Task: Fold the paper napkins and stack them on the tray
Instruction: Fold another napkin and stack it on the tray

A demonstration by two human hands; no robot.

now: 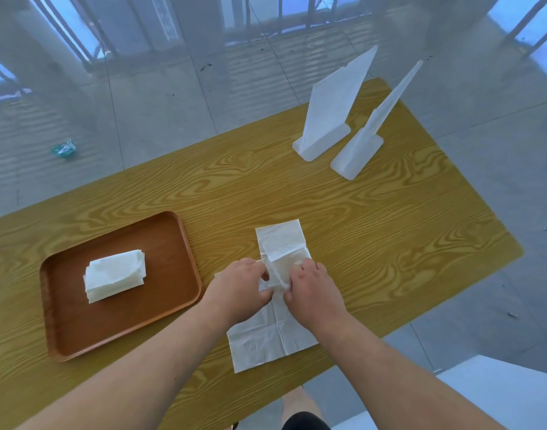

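A white paper napkin lies on the wooden table, partly unfolded, its far end doubled over. My left hand and my right hand meet at its middle, and each pinches the paper between thumb and fingers. A flat part of the napkin spreads toward the table's near edge below my wrists. To the left, a brown tray carries a stack of folded napkins near its centre.
Two white plastic stands rise at the far right of the table. A crumpled green wrapper lies on the tiled floor beyond the table's far left edge. A white surface sits at the lower right.
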